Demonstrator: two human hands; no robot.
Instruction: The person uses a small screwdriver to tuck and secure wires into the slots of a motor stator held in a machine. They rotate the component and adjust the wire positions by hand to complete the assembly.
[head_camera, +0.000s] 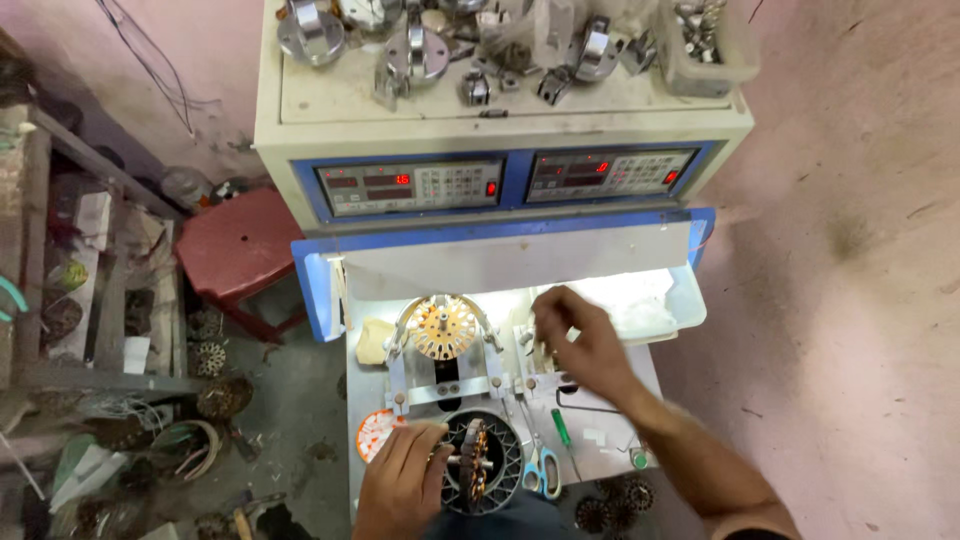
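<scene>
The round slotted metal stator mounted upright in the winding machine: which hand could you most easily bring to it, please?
Probably the right hand: it hovers beside the stator, while the left hand grips the dark wound core.

Stator (445, 328) on jig behind wound stator (478, 462), scissors (541, 470) right, screwdriver (564, 437) further right

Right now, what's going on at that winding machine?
A person stands over a winding machine with two lit control panels. The left hand rests on a round black slotted stator at the near edge of the work plate. The right hand reaches to the right of a gold, copper-wound stator mounted in the machine's holder; whether it grips anything is unclear. Scissors and a green-handled screwdriver lie beside the black stator.
</scene>
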